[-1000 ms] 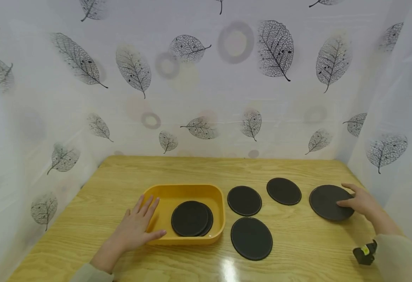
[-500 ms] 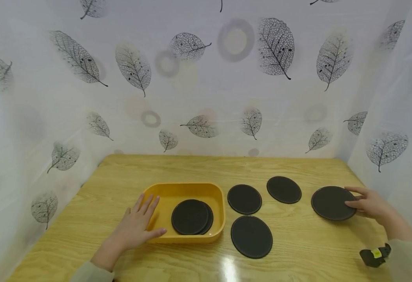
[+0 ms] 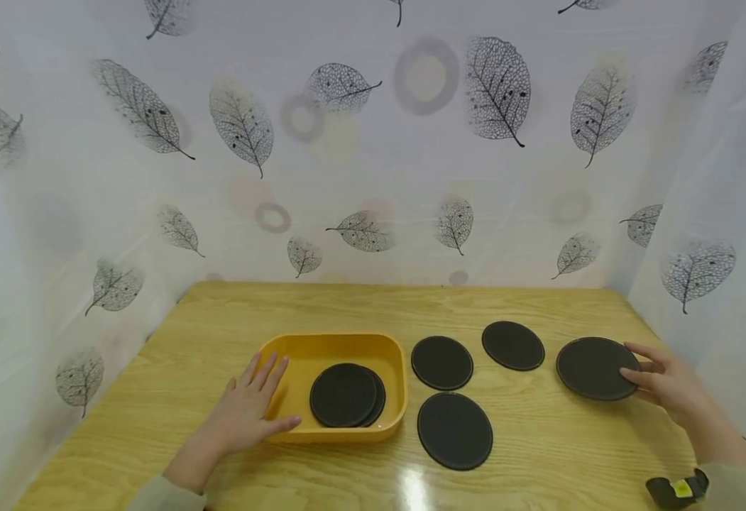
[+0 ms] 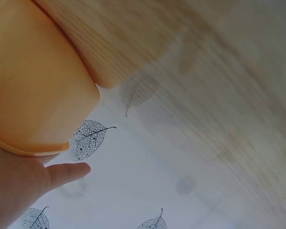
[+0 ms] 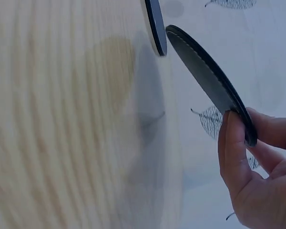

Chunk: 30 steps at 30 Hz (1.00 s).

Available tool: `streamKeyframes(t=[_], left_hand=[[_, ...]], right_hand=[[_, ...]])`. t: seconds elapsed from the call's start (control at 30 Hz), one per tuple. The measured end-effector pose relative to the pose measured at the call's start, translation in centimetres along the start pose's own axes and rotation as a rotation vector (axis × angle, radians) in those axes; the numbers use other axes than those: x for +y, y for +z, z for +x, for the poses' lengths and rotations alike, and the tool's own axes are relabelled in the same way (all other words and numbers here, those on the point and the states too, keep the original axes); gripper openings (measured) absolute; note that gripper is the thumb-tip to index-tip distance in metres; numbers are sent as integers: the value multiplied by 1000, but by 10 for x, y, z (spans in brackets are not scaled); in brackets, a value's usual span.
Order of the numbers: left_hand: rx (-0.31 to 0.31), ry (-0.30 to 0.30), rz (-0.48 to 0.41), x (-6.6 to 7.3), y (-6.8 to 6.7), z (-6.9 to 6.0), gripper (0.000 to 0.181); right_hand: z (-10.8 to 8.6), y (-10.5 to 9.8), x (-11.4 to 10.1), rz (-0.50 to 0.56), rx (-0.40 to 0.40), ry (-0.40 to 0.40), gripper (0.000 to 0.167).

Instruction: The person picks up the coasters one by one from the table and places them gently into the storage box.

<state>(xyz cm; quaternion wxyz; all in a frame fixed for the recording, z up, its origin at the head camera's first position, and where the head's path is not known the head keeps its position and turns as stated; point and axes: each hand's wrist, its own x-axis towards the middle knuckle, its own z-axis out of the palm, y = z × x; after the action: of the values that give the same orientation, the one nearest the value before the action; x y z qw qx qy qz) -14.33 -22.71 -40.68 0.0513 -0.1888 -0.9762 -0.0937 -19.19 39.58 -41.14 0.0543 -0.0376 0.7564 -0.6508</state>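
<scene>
My right hand pinches the right edge of a round black disc. In the right wrist view the hand has thumb and fingers on opposite faces of the disc, which is raised off the table and tilted. My left hand rests with spread fingers on the left rim of a yellow tray. The left wrist view shows part of that hand beside the tray wall. Inside the tray two black discs overlap.
Three more black discs lie on the wooden table: one right of the tray, one nearer the front, one farther right. A black object with a yellow patch is by the right sleeve. A leaf-patterned curtain hangs behind.
The right hand has gone from touching the top of the far-right disc to pinching its edge, with the disc lifted off the table. My left hand has stayed at the tray.
</scene>
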Motion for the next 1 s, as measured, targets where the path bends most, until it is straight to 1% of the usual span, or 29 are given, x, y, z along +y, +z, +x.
streamKeyframes(t=[0.07,0.13,0.33,0.5,0.57,0.77,0.87,0.93,1.0], left_hand=[[-3,-3,-7,-1,1,0,88],[-9,-7,-10,-1,2,0,89],[-7,-8,-10,-2,3,0,89],[-2,-2,-3,-2,3,1,90],[-1,2,-5,-2,3,1,90],[-2,3,5,-4,2,1,91],[0,6,7,-5,2,1,91],[-3,9,6,-5,2,2,91],[-8,10,2,-5,2,2,91]], right_hand=[[-3,7,1,62,-7,-24,49],[-5,15,0,98,-9,-27,47],[-8,40,-9,118,6,-18,43],[-7,63,-18,170,-33,-53,42],[-5,73,-23,169,-49,-64,42],[5,106,-35,137,-90,-56,40],[11,121,-40,120,-108,-73,40],[14,130,-43,108,-122,-82,42],[17,138,-46,102,-136,-82,48]])
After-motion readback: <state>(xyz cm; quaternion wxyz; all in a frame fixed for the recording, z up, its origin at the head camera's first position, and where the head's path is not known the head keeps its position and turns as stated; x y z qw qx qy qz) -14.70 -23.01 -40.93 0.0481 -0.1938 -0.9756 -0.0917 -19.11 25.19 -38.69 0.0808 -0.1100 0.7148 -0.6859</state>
